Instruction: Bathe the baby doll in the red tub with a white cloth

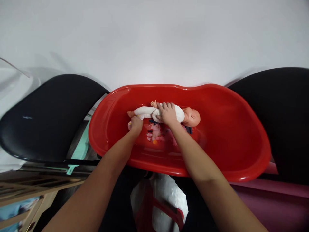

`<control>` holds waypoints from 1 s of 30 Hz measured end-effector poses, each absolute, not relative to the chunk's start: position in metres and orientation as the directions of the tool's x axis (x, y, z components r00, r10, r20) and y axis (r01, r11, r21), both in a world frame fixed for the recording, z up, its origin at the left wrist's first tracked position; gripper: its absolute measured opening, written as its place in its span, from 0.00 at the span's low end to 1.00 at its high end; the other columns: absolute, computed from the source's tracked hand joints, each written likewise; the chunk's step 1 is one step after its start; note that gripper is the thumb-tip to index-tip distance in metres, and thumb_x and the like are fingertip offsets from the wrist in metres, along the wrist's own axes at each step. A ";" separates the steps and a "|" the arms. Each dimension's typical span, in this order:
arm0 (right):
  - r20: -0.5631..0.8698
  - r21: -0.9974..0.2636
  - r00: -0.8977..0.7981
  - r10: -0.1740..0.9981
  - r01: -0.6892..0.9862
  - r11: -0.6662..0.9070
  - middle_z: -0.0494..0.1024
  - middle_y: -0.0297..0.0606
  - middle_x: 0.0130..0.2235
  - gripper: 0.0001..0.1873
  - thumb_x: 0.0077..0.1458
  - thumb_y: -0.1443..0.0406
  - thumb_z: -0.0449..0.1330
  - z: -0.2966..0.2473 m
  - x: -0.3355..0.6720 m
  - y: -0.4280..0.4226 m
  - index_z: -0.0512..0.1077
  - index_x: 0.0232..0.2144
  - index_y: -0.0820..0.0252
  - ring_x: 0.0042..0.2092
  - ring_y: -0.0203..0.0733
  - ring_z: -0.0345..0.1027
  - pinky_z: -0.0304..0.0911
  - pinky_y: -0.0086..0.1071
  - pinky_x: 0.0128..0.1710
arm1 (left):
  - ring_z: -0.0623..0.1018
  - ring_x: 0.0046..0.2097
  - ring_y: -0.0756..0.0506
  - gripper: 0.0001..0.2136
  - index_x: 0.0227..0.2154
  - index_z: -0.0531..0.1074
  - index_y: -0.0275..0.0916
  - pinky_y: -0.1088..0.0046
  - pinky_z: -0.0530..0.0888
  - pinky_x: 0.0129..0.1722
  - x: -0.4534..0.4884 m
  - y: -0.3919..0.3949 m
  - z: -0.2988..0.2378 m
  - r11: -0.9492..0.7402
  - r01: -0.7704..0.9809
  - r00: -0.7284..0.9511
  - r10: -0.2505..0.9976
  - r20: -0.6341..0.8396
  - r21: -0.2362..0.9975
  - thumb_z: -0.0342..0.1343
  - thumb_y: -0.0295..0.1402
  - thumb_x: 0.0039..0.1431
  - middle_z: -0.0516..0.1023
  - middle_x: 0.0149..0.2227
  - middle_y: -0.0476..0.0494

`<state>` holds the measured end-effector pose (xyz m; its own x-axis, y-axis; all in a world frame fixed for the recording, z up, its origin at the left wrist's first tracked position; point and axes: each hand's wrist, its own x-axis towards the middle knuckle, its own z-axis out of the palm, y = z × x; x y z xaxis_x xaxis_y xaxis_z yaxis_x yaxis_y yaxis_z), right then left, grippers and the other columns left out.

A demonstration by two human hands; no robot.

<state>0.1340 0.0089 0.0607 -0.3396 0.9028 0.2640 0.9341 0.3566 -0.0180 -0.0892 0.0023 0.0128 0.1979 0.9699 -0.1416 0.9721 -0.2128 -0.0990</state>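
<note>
A baby doll with a white cloth body lies on its side in a red baby bathtub, head to the right and feet to the left. My right hand is curved over the doll's torso and grips it, fingers over the far side by the doll's arm. Closed at the doll's lower leg is my left hand; its fingertips are partly hidden. One bare foot of the doll shows just beyond that hand. Cartoon pictures decorate the tub floor beneath.
Black chair seats, one at left and one at right, flank the tub. A white wall rises behind it. Wooden slats stand at lower left, a pinkish-purple surface at lower right.
</note>
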 end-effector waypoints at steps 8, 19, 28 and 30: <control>0.256 -0.040 -0.330 0.909 0.936 0.351 0.71 0.56 0.62 0.41 0.64 0.53 0.64 0.063 0.132 0.008 0.62 0.73 0.63 0.60 0.62 0.59 0.46 0.54 0.68 | 0.78 0.54 0.33 0.20 0.58 0.77 0.29 0.61 0.75 0.49 -0.051 -0.008 0.032 -0.540 0.826 0.515 0.840 -0.172 -0.163 0.42 0.21 0.73 0.76 0.56 0.24; 0.264 -0.035 -0.332 0.906 0.935 0.353 0.71 0.54 0.62 0.40 0.65 0.53 0.64 0.061 0.134 0.008 0.63 0.72 0.63 0.60 0.62 0.59 0.46 0.52 0.67 | 0.79 0.51 0.33 0.21 0.58 0.76 0.31 0.61 0.77 0.42 -0.097 0.011 0.029 -0.384 0.898 0.363 0.922 -0.132 -0.213 0.40 0.24 0.75 0.72 0.56 0.26; 0.248 -0.036 -0.329 0.911 0.937 0.348 0.71 0.55 0.62 0.40 0.65 0.53 0.64 0.063 0.133 0.007 0.62 0.72 0.64 0.60 0.62 0.59 0.46 0.53 0.67 | 0.79 0.52 0.35 0.20 0.61 0.73 0.37 0.63 0.78 0.45 -0.102 0.006 0.036 -0.212 0.964 0.192 0.972 -0.132 -0.161 0.39 0.28 0.77 0.69 0.60 0.29; 0.247 -0.036 -0.329 0.911 0.937 0.348 0.71 0.55 0.61 0.40 0.64 0.53 0.64 0.062 0.133 0.007 0.62 0.72 0.64 0.60 0.62 0.59 0.46 0.53 0.68 | 0.79 0.52 0.36 0.20 0.61 0.72 0.38 0.63 0.78 0.46 -0.100 0.007 0.038 -0.178 0.977 0.163 0.979 -0.126 -0.118 0.40 0.28 0.77 0.68 0.61 0.29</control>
